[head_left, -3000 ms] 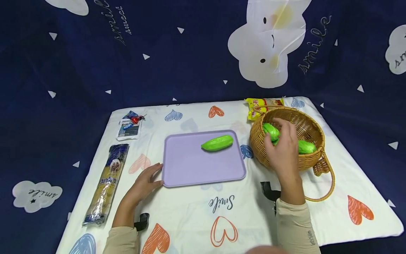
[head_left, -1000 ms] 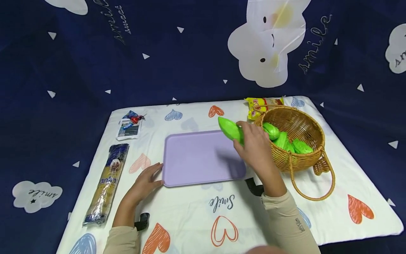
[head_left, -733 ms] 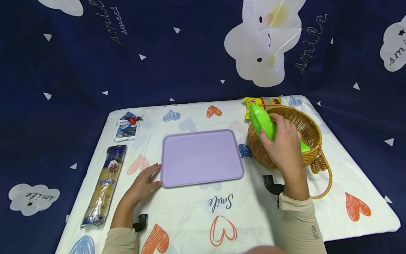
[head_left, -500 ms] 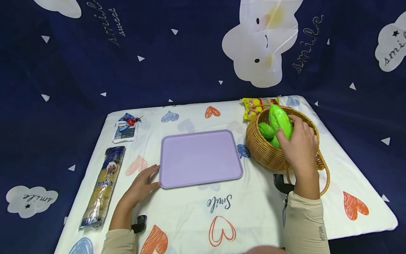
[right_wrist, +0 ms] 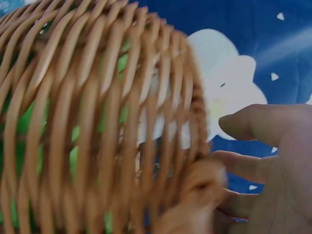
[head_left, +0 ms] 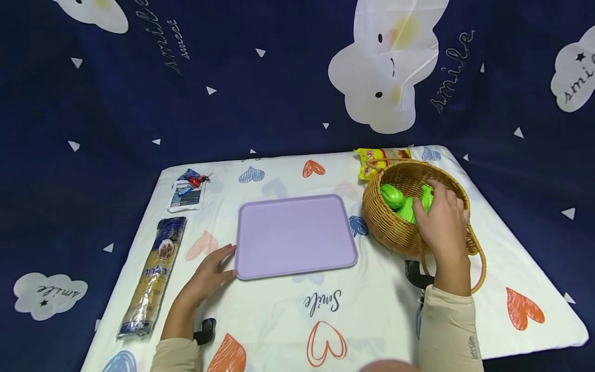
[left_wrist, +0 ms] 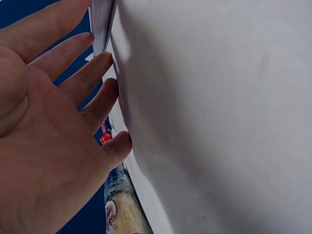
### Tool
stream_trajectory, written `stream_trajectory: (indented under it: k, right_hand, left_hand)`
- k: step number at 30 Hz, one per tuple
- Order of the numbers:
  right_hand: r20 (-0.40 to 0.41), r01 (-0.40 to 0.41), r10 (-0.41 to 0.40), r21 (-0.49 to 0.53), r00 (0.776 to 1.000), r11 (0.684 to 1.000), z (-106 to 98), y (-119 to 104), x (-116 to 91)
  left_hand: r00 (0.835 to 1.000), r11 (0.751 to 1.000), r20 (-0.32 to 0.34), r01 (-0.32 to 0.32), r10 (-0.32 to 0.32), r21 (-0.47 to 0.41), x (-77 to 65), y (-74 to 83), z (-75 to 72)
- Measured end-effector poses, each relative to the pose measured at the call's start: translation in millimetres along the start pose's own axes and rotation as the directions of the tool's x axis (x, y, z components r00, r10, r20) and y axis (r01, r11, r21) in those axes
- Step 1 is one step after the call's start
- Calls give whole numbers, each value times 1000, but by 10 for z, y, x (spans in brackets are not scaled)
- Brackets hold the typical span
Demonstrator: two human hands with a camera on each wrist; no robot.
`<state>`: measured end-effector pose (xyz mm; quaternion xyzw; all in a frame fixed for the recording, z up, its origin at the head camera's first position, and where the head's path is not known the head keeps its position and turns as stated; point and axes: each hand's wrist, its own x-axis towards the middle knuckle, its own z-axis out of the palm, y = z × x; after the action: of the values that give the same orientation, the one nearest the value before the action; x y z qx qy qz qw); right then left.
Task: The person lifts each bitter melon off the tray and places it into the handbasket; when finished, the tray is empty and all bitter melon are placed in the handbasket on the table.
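Note:
Inside the round wicker basket (head_left: 390, 227) lie several shiny green cucumber-like vegetables (head_left: 392, 196). My right hand (head_left: 443, 219) is over the basket's near right rim, fingers reaching inside, with one green vegetable (head_left: 426, 196) showing by the fingertips. The right wrist view has the thumb (right_wrist: 239, 124) and fingers spread apart beside the woven wall, nothing between them. At the left end of the lilac tray (head_left: 297, 237), my left hand (head_left: 209, 274) rests with extended fingers at the rim. The tray carries nothing.
A long pack of pasta (head_left: 153, 279) lies left of the tray. Behind it are a flat white packet (head_left: 186, 199) and a red-wrapped sweet (head_left: 195, 182). A yellow snack packet (head_left: 372, 160) sits behind the basket, whose handle (head_left: 481, 268) hangs onto the cloth.
My right hand has lifted the green vegetable off the tray, carried it right and let it go in the basket. My left hand has stayed at the tray's edge.

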<state>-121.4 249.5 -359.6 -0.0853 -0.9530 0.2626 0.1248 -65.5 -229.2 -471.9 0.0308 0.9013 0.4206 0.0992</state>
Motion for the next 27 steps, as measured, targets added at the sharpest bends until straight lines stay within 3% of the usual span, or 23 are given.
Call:
stream_trajectory:
  k: [11, 15, 18, 21, 24, 27]
  right_hand:
    - [-92, 146, -143, 33, 986, 989, 0, -305, -164]
    - [-86, 219, -215, 44, 973, 975, 83, -466, -162]
    - [-63, 290, -287, 42, 956, 956, 140, -645, -120]
    - [-14, 379, -379, 15, 925, 925, 182, -878, -31]
    - [102, 454, -449, -40, 888, 890, 214, -1101, 66]
    - [225, 494, -462, -116, 858, 862, 248, -1243, 101]
  left_hand:
    - [999, 997, 2, -52, 52, 59, 79, 51, 28]
    - [998, 986, 41, -47, 41, 158, 116, 167, -8]
    - [998, 957, 33, -64, 57, 284, 207, 444, -91]
    - [993, 921, -36, -89, 111, 379, 364, 908, -225]
    - [976, 879, -107, -123, 192, 460, 503, 1389, -340]
    - [962, 822, -124, -136, 243, 553, 562, 1721, -386]
